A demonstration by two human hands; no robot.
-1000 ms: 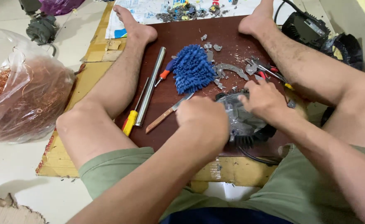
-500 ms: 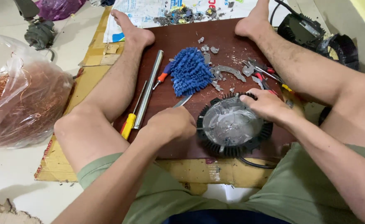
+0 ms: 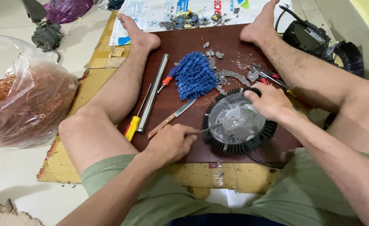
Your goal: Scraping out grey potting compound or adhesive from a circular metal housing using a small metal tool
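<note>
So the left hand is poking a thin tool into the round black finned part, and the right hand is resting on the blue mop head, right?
Not quite. In the head view the right hand rests on the far rim of the round black finned part, not on the blue mop head, which lies untouched. The left hand does poke a thin tool into it.

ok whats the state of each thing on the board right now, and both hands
round finned lamp housing: flat on the brown board, clear face up
left hand: fingers closed on a thin tool, tip at the housing's left edge
right hand: gripping the housing's upper right rim
knife: lying loose, untouched
yellow-handled screwdriver: lying beside the metal tube
blue duster head: lying loose
plastic bag of copper wire: open, on the floor
</note>
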